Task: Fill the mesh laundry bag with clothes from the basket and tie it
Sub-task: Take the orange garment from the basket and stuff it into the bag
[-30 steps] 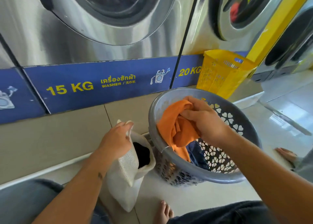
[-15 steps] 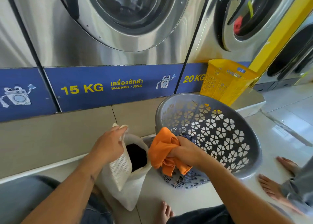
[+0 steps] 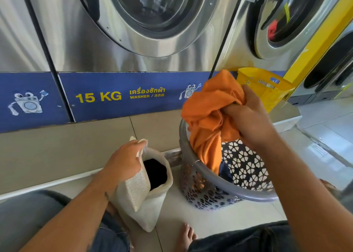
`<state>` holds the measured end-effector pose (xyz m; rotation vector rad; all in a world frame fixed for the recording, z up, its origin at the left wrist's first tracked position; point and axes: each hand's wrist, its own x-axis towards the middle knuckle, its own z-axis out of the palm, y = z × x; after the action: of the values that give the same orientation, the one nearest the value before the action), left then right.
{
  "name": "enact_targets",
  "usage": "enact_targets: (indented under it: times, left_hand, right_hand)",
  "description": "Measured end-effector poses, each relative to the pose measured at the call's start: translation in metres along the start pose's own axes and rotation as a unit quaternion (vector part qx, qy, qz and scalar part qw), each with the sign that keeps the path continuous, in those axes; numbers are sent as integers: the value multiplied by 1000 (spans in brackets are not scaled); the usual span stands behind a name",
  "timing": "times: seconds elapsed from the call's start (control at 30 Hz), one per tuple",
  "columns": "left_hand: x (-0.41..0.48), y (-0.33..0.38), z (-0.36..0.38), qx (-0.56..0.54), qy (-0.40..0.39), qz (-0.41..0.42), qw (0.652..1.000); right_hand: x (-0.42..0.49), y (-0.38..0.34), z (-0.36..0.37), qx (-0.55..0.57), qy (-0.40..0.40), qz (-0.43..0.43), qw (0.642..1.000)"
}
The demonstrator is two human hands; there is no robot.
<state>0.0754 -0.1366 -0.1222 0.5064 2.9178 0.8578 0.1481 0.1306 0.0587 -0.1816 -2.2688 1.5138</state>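
A white mesh laundry bag [image 3: 142,200] stands on the floor at lower centre, its mouth open with dark clothing inside. My left hand [image 3: 124,161] grips the bag's near rim and holds it open. To its right sits a grey perforated laundry basket [image 3: 202,177], tilted toward me, with dark blue clothing [image 3: 225,172] at the bottom. My right hand [image 3: 248,118] is shut on a bunched orange garment [image 3: 208,114], held above the basket's left rim; its tail hangs down into the basket.
Steel front-loading washers [image 3: 145,22] stand behind on a blue plinth and a tiled step. A yellow basket [image 3: 267,87] rests on the step at right. My bare foot [image 3: 187,236] and knees are at the bottom, and another person's foot [image 3: 328,185] lies right of the grey basket.
My right hand has raised the orange garment from beside the bag's mouth up and to the right, above the basket rim. My left hand has kept its hold on the bag.
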Motion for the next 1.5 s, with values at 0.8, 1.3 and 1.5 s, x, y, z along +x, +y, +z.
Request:
enact_targets:
  times: [0.8,1.3,1.5]
  left_hand:
    - [-3,-10,-3,-88,-17,-71,993]
    - [-18,-45,-20,-127,-39,-86,987]
    - [-5,-47,-20,-154,-44,-103,982]
  right_hand:
    - [-55,18,77,-386,-92,-171,902]
    - [-44,116,208,-618,-321,-235,678]
    - [-55,141,235,-472,-286,-137,823]
